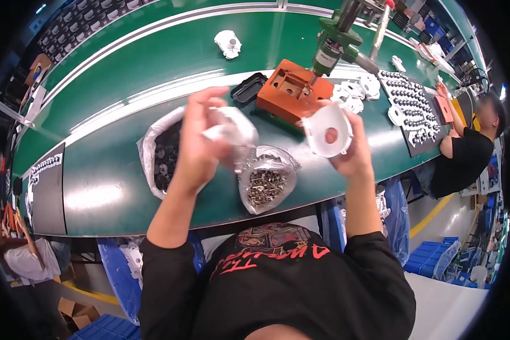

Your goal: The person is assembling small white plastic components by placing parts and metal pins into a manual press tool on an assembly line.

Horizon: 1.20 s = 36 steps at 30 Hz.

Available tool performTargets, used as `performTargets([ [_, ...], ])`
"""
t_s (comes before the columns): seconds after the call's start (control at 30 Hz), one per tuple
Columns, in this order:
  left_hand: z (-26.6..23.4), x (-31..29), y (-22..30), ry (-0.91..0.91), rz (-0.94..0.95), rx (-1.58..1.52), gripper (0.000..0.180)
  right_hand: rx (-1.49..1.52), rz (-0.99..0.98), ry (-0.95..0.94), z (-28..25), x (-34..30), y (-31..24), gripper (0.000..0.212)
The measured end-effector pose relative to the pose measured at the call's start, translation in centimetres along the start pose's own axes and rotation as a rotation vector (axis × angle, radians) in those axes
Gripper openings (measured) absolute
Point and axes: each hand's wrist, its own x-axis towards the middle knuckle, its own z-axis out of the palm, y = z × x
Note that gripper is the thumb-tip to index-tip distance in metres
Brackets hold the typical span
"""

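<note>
My left hand (203, 133) is closed round a white plastic housing (239, 129), smeared by motion. To its right, my right hand (352, 144) grips a second white housing (327, 133), cup-shaped with a round hole in its base. Between and beyond the hands sits an orange fixture block (292, 90) with a recessed top, under a green press (330, 48). Below the hands lies an open clear bag of small metal screws or pins (266, 184). Partly behind my left forearm is a clear bag of dark round parts (165, 153).
A black tray (248, 89) touches the fixture's left side. White parts (351, 93) are piled at its right, and a lone white housing (228, 44) lies farther back. Rows of parts cover a dark board (411, 110). Co-workers sit at right (473, 144) and left (31, 258).
</note>
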Motion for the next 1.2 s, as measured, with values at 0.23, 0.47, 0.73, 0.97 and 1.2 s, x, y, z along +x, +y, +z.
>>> performTargets([
  [0.23, 5.8, -0.3, -1.1, -0.286, 0.518, 0.322, 0.041, 0.310, 0.398, -0.410, 0.7, -0.4, 3.3, 0.036],
  [0.47, 6.6, -0.6, -1.2, -0.358, 0.911, 0.513, 0.033, 0.415, 0.411, -0.502, -0.7, -0.6, 4.2, 0.036],
  [0.73, 5.8, 0.1, -2.1, -0.341, 0.955, 0.578, 0.026, 0.188, 0.423, -0.241, 0.9, -1.5, 4.1, 0.038],
  [0.97, 5.6, 0.6, -2.2, -0.340, 0.982, 0.562, 0.024, 0.416, 0.457, -0.356, 0.7, -1.1, 4.8, 0.038],
  [1.2, 5.0, 1.8, -1.5, -0.334, 1.032, 0.624, 0.029, 0.347, 0.532, -0.353, 2.1, -0.7, 4.0, 0.042],
])
